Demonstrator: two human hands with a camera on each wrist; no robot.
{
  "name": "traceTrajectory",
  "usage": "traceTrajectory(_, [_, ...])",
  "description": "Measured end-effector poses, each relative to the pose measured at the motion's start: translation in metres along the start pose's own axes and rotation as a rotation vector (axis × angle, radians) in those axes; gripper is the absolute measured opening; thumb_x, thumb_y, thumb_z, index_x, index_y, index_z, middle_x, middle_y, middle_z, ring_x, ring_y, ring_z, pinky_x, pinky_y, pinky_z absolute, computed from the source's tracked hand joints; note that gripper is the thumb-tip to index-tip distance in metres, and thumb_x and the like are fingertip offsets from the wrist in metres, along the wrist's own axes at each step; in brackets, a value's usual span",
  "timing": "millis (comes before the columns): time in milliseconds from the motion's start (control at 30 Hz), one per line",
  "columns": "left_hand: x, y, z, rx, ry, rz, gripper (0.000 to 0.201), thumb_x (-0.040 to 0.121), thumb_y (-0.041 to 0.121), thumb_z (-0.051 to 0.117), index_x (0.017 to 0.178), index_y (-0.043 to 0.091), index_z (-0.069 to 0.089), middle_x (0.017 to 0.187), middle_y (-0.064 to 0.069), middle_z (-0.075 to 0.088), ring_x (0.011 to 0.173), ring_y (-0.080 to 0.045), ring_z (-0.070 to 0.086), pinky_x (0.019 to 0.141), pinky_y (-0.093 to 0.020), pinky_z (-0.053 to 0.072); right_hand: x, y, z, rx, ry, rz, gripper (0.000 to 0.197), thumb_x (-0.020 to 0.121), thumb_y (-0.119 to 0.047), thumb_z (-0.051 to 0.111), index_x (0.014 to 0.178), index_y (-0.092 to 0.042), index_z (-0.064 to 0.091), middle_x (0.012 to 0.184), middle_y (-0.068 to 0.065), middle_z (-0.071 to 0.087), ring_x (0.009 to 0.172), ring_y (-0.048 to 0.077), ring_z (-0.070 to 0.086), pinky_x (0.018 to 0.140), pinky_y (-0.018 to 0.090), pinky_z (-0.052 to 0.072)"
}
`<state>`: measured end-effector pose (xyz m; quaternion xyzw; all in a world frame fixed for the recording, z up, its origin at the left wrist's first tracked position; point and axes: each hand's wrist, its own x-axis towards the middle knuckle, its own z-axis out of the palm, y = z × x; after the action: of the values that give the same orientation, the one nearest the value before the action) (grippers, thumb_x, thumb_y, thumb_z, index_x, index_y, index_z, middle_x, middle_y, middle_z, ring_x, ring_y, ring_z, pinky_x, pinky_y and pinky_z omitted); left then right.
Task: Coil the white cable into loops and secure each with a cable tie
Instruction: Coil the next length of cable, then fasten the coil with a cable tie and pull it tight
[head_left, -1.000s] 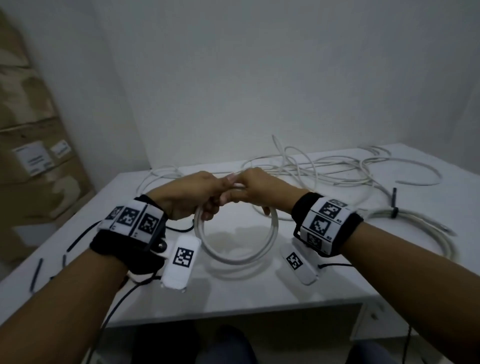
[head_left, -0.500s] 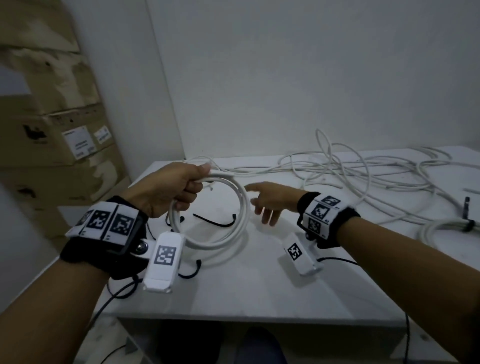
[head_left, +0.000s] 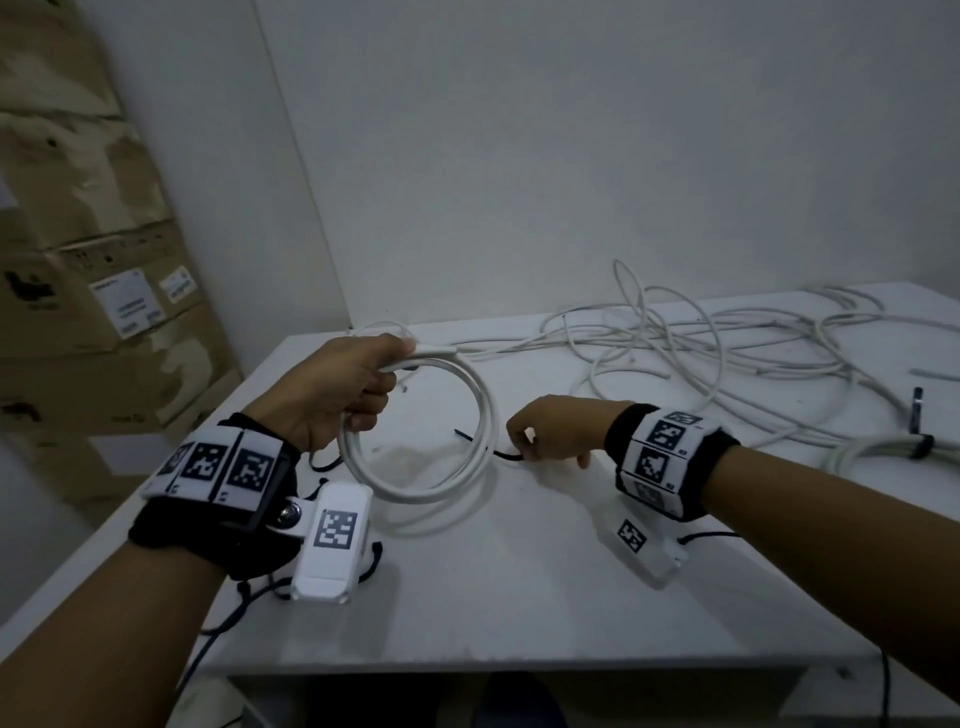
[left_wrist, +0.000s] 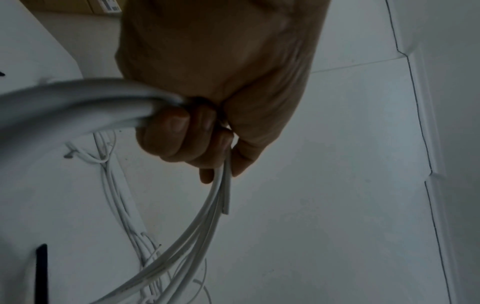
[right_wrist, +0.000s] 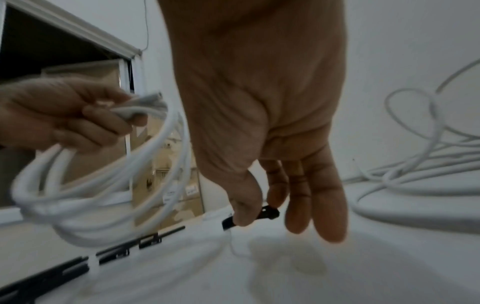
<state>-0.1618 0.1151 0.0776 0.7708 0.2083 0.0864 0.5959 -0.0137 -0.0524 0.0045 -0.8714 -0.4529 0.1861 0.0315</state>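
My left hand grips a coil of white cable of several loops and holds it upright above the white table. In the left wrist view the fingers curl round the bundled strands, and a cut end sticks out past them. My right hand is down at the table just right of the coil. Its thumb and forefinger pinch the head end of a black cable tie that lies on the table. The coil hangs left of that hand.
Loose white cable sprawls over the back right of the table. A tied coil with a black tie lies at the right edge. More black ties lie near the left hand. Cardboard boxes stack at the left.
My right hand let go of the coil, moved down to the table and pinched a black cable tie. The left hand carried the coil left and now holds it alone.
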Motion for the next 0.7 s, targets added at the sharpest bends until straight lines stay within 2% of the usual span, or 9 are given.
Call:
traceTrajectory(67, [0.003,0.003,0.012,0.003,0.015,0.019,0.02,0.096,0.03,0.05,0.08,0.018,0.052,0.046,0.009,0.023,0.037,-0.007,0.017,0.036,-0.018,0.017,-0.023,0.016,-0.01,0.001,0.09,-0.01,0.012,0.09,-0.009,0.047,0.09,-0.016,0.057,0.105,0.006,0.054,0.086,0.032,0.063,0.065,0.034,0.051])
traceTrajectory(133, [0.006,0.006,0.027,-0.014,0.017,0.034,0.02,0.097,0.03,0.05,0.081,0.018,0.052,0.045,0.01,0.023,0.037,-0.007,0.017,0.036,-0.017,0.016,-0.05,0.033,-0.024,0.021,0.214,-0.013,0.015,0.09,-0.006,0.048,0.085,-0.02,0.053,0.095,0.0,0.052,0.087,0.028,0.059,0.071,0.035,0.047])
traceTrajectory(233, [0.012,0.013,0.051,-0.033,0.004,0.042,0.026,0.097,0.03,0.051,0.073,0.021,0.044,0.046,0.009,0.023,0.037,-0.007,0.018,0.036,-0.017,0.016,-0.094,0.054,-0.043,0.13,0.427,-0.015,0.031,0.084,0.005,0.051,0.075,-0.024,0.046,0.075,-0.009,0.05,0.075,0.021,0.056,0.063,0.027,0.047])
traceTrajectory(367, [0.019,0.025,0.086,-0.056,-0.063,0.053,0.03,0.098,0.03,0.05,0.071,0.022,0.039,0.048,0.008,0.022,0.038,-0.008,0.016,0.036,-0.016,0.017,-0.155,0.061,-0.048,0.097,0.685,-0.165,0.007,0.09,-0.008,0.057,0.088,-0.014,0.056,0.078,-0.012,0.044,0.07,0.002,0.043,0.064,0.011,0.032])
traceTrajectory(433, [0.021,0.032,0.102,-0.065,-0.085,0.059,0.032,0.098,0.031,0.05,0.07,0.021,0.037,0.048,0.008,0.023,0.037,-0.008,0.016,0.036,-0.017,0.018,-0.177,0.057,-0.043,0.049,0.635,-0.2,0.002,0.092,-0.012,0.057,0.091,-0.014,0.058,0.082,-0.009,0.044,0.07,0.002,0.041,0.065,0.012,0.033])
traceTrajectory(533, [0.022,0.044,0.126,-0.061,-0.122,0.073,0.033,0.099,0.033,0.049,0.072,0.021,0.035,0.047,0.007,0.025,0.036,-0.007,0.017,0.035,-0.017,0.018,-0.189,0.055,-0.02,-0.072,0.419,-0.163,0.003,0.094,-0.015,0.054,0.096,-0.015,0.057,0.091,-0.005,0.045,0.078,0.01,0.044,0.066,0.019,0.036])
traceTrajectory(567, [0.022,0.047,0.134,-0.056,-0.137,0.077,0.033,0.099,0.035,0.048,0.072,0.021,0.034,0.048,0.007,0.025,0.036,-0.007,0.017,0.036,-0.017,0.018,-0.188,0.054,-0.013,-0.11,0.391,-0.161,0.003,0.095,-0.015,0.052,0.096,-0.016,0.055,0.091,-0.004,0.043,0.077,0.013,0.046,0.067,0.023,0.038])
traceTrajectory(633, [0.017,0.053,0.149,-0.033,-0.163,0.08,0.035,0.1,0.039,0.044,0.072,0.021,0.034,0.049,0.006,0.026,0.038,-0.008,0.018,0.037,-0.018,0.018,-0.181,0.055,-0.004,-0.177,0.452,-0.168,0.004,0.095,-0.015,0.049,0.096,-0.017,0.053,0.09,-0.003,0.041,0.072,0.018,0.046,0.063,0.032,0.041])
traceTrajectory(700, [0.011,0.056,0.165,-0.011,-0.18,0.075,0.038,0.101,0.045,0.04,0.073,0.019,0.036,0.049,0.005,0.029,0.039,-0.008,0.02,0.038,-0.019,0.019,-0.168,0.06,-0.004,-0.203,0.607,-0.163,0.004,0.095,-0.015,0.049,0.095,-0.016,0.053,0.088,-0.002,0.038,0.068,0.019,0.043,0.055,0.032,0.034])
